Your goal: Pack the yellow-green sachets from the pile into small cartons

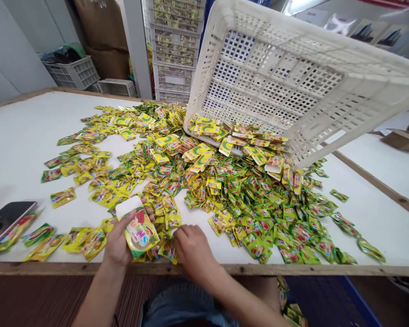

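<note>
My left hand (119, 240) is closed around a small flat candy box (140, 234), yellow and green with fruit pictures. Its white flap (127, 206) stands up at the top end. Close by on the right, my right hand (192, 245) has its fingers curled together at a cluster of small yellow sachets (167, 213) by the table's front edge. The fingertips are partly hidden, so what they pinch does not show. A large heap of green and yellow sachets (231, 190) spreads over the white table beyond both hands.
A white plastic crate (259, 86) lies tipped toward me, with flat yellow boxes (204, 127) spilling from its mouth. A phone (10, 220) rests on sachets at the left. Stacked filled crates (175, 45) stand behind. Below the table sits a blue crate (327, 302).
</note>
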A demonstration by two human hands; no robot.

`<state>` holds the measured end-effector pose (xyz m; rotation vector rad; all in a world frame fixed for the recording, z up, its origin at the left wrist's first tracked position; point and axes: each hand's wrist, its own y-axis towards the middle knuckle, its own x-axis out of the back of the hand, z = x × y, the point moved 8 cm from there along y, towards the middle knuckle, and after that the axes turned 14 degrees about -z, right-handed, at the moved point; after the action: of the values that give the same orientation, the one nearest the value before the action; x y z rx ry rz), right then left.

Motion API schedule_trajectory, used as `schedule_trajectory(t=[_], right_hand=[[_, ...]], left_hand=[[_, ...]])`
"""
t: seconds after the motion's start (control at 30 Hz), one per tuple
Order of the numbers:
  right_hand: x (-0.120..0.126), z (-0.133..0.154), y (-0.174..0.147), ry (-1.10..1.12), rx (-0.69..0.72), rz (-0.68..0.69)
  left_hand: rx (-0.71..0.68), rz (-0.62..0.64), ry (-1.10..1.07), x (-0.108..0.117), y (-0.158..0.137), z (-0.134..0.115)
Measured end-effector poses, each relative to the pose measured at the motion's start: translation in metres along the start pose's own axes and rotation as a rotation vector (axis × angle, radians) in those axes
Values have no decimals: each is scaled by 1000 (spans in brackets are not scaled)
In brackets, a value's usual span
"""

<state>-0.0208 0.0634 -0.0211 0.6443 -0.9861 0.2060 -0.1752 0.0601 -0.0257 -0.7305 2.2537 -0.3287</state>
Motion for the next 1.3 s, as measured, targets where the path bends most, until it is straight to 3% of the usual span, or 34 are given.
schedule_trajectory(t=[0.17, 0.3, 0.47, 0.57, 0.63, 0.8, 1.1, 1.3], right_hand=[[-18, 25, -17, 18, -62, 115], [-15, 5, -12, 161, -169, 108], [6, -58, -14, 686, -557, -112], [17, -76, -15, 1003, -665, -234], [23, -78, -15, 1104, -697, -273], [35, -83, -20, 1065, -731, -339], [34, -93, -33, 1039, -757, -371], [42, -93, -33, 946, -753, -307]], left_hand=[[23, 23, 36, -8, -5, 8], [11, 44, 74, -8, -8, 9], [69, 12, 203, -4, -14, 26], [167, 69, 325, -13, -27, 55], [190, 137, 377, -22, -36, 73], [112, 265, 439, -40, -44, 90], [-6, 263, 516, -41, -39, 88], [-72, 261, 613, -45, -38, 90]])
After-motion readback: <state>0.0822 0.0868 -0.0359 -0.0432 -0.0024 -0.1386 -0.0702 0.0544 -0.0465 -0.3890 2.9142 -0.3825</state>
